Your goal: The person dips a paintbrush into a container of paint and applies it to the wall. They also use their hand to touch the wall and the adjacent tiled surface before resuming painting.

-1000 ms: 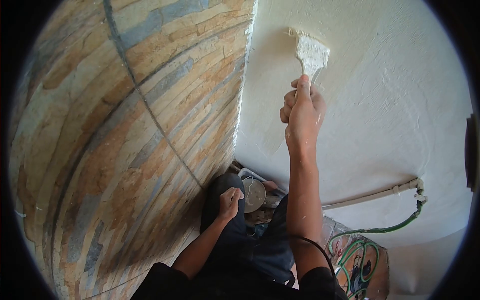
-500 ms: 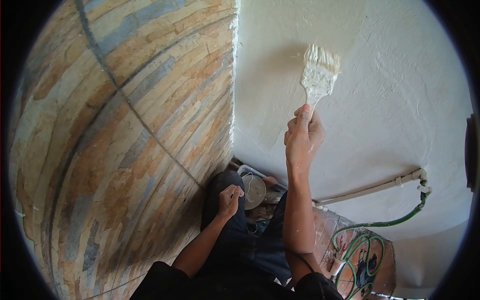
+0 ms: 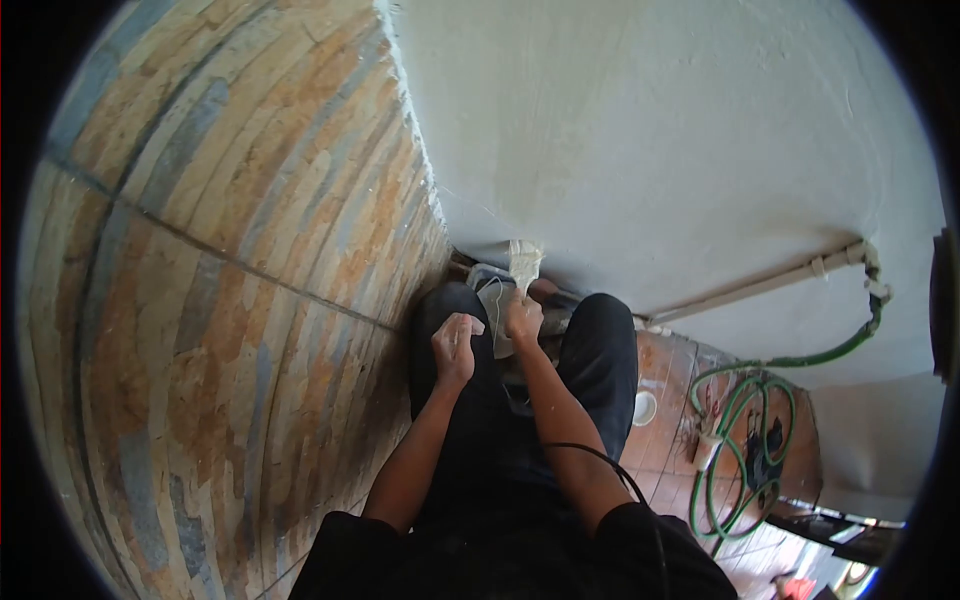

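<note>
My right hand (image 3: 523,320) is closed round the handle of a wide flat paintbrush (image 3: 525,262), its bristles coated in off-white paint. The brush points upward, low in front of the white wall (image 3: 660,180). Just behind and left of that hand is a round pail (image 3: 493,300) with a thin wire handle, partly hidden by the hand and my legs. My left hand (image 3: 456,347) rests at my left knee with its fingers curled in, and no object shows in it.
A stone-patterned tiled wall (image 3: 250,270) stands close on the left. A pipe (image 3: 760,290) runs along the white wall to a green hose (image 3: 740,460) coiled on the tiled floor (image 3: 660,470). A small white container (image 3: 645,408) sits beside my right leg.
My right hand has brought the paintbrush down from high on the white wall to near the pail. The view has tilted downward. My left hand stays at the knee.
</note>
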`<state>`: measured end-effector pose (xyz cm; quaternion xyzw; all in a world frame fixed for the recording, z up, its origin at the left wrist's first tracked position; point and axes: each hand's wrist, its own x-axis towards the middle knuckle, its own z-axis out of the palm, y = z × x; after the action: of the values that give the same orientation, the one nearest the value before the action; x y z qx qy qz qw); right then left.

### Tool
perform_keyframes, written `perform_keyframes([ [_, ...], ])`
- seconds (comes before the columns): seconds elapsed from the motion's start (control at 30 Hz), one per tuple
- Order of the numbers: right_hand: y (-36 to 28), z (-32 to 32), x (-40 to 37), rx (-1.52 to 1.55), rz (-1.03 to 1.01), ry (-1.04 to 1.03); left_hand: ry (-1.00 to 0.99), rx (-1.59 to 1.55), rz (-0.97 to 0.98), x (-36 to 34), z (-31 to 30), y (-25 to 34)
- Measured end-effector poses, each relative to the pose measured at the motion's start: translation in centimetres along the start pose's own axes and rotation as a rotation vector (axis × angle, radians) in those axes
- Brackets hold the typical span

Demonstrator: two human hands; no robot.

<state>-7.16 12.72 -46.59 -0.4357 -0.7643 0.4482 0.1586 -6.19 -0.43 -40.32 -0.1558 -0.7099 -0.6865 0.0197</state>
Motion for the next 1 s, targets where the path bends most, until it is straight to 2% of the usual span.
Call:
perform_keyframes([
  [0.07, 1.3, 0.2, 0.2, 0.002, 0.088, -0.093, -0.024, 0.014, 0.005, 0.2, -0.1, -0.3],
  [0.13, -2.0, -2.2, -0.2, 0.012, 0.11, -0.08, -0.019, -0.012, -0.006, 0.0, -0.1, -0.3],
  [0.2, -6.1, -4.7, -0.3, 0.247, 0.128, -0.145, -0.02, -0.027, -0.03, -0.1, -0.2, -0.5],
  [0.33, -14.3, -8.5, -1.1, 0.596, -0.1, -0.101, -0.012, -0.083, -0.066, -0.1, -0.1, -0.6],
  [0.43, -20.4, -11.6, -1.8, 0.515, -0.192, -0.125, -0.035, 0.026, 0.01, 0.2, -0.5, -0.5],
  [0.47, -21.4, -12.1, -1.8, 0.536, -0.356, -0.123, -0.032, 0.088, 0.028, 0.2, -0.4, -0.7],
  [0.5, -21.0, -7.4, -0.3, 0.327, -0.847, 0.569, -0.053, 0.14, 0.108, 0.2, -0.6, -1.5],
  [0.53, -23.1, -9.7, -1.1, 0.599, -0.748, 0.244, -0.063, 0.148, 0.074, 0.1, -0.6, -1.2],
  [0.57, -24.9, -11.4, -1.3, 0.669, -0.516, -0.022, -0.104, 0.128, 0.003, 0.2, -1.0, -1.7],
  [0.6, -26.0, -11.0, -1.3, 0.641, -0.513, 0.073, -0.098, 0.093, -0.057, 0.2, -0.3, -0.4],
  [0.63, -26.7, -12.2, -2.0, 0.653, -0.51, 0.038, -0.08, 0.074, -0.124, 0.2, -0.2, 0.4],
  [0.67, -27.1, -13.2, -2.0, 0.677, -0.512, -0.013, -0.12, 0.056, -0.121, 0.3, 0.0, 0.0],
  [0.77, -24.9, -11.6, 0.7, 0.674, -0.472, 0.048, -0.18, 0.076, -0.092, 0.7, -0.1, -0.8],
  [0.9, -17.2, -8.1, 1.6, 0.479, -0.335, 0.07, -0.168, 0.007, -0.13, 1.1, 0.6, -0.2],
  [0.97, -12.8, -5.4, 0.9, 0.418, -0.213, 0.059, -0.12, -0.259, -0.274, 1.4, 1.0, 0.3],
  [1.0, -10.6, -4.3, 0.5, 0.396, -0.158, 0.054, -0.137, -0.263, -0.27, 1.5, 1.2, 0.6],
])
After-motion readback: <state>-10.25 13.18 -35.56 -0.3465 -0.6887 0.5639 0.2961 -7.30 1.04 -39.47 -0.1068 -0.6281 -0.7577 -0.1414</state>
